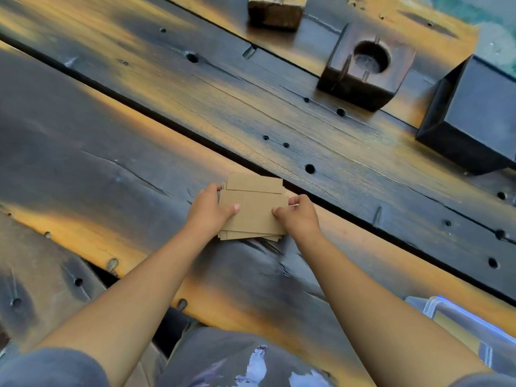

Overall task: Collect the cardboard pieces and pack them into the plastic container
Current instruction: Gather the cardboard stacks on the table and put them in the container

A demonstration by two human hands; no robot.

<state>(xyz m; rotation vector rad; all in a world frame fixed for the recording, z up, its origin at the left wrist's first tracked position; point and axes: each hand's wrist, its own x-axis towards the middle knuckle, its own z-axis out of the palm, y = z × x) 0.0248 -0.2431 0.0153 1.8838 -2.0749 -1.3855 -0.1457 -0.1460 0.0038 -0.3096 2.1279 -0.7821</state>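
A loose stack of brown cardboard pieces lies on the dark wooden plank table, a little askew, with one piece jutting out at the far edge. My left hand grips the stack's left side, thumb on top. My right hand pinches the right side, thumb on top as well. The clear plastic container sits at the lower right near the table's front edge, partly hidden by my right forearm; something tan shows inside it.
A dark wooden block with a round hole stands at the back, another wooden block behind it, and a black box at the far right. Gaps run between the planks. My lap is at the bottom.
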